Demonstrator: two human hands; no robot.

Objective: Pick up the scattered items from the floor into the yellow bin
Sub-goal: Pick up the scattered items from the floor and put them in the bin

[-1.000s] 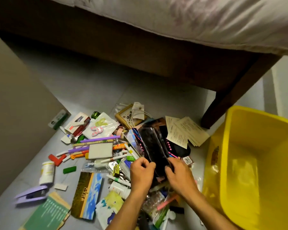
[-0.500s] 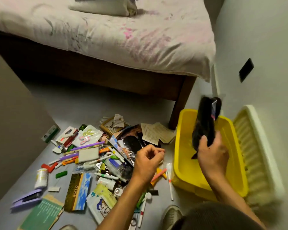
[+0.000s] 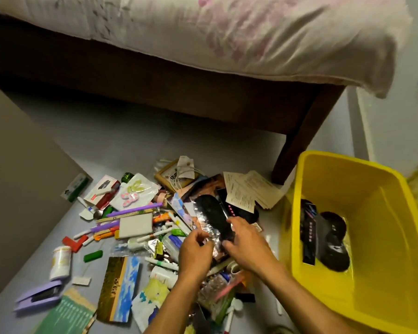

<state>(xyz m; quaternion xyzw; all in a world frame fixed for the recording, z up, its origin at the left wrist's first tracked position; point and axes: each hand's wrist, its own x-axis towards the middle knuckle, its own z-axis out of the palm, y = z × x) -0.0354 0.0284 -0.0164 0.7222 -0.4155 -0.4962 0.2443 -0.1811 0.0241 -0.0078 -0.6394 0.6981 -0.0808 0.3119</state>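
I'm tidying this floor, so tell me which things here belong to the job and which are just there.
Job: yellow bin; black packet held by left hand and right hand; white bottle; purple stapler; paper slips.
Just there: bed; wall.

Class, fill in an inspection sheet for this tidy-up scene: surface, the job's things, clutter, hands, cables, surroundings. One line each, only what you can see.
Surface: grey floor, partly covered by a pile of small items.
Job's things: yellow bin at the right, dark packets already inside; a clear packet with a dark insert gripped over the pile.
Clutter: purple stapler, white bottle, green notebook, paper slips, pens, markers.
Hands: left hand and right hand both pinch the clear packet.
Cables: a white cord on a small picture frame.
Surroundings: bed with a wooden leg beside the bin.
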